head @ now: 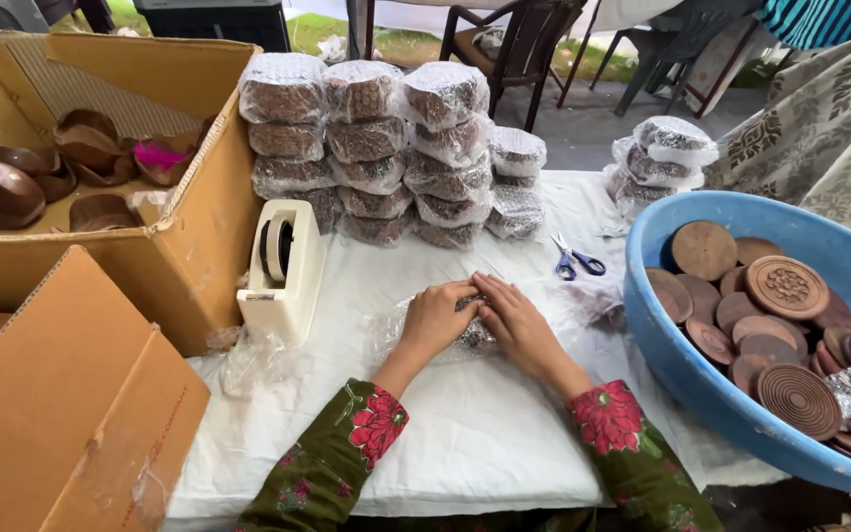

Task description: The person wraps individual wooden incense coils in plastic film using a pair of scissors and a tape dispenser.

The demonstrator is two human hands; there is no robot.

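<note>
Both hands on a dark round disc part-wrapped in clear plastic film (472, 333), sitting mid-table on the white cloth-covered table (465, 433). Left hand (433, 317) curled over its left edge, fingers pressing down. Right hand (514, 320) flatter, fingers laid across the top and meeting the left fingertips. White tape dispenser (284, 268) just left of the hands. Blue-handled scissors (574, 259) beyond the right hand. Stacks of film-wrapped discs (386, 148) at the back. Blue plastic tub of brown carved wooden discs (741, 394) to the right.
</note>
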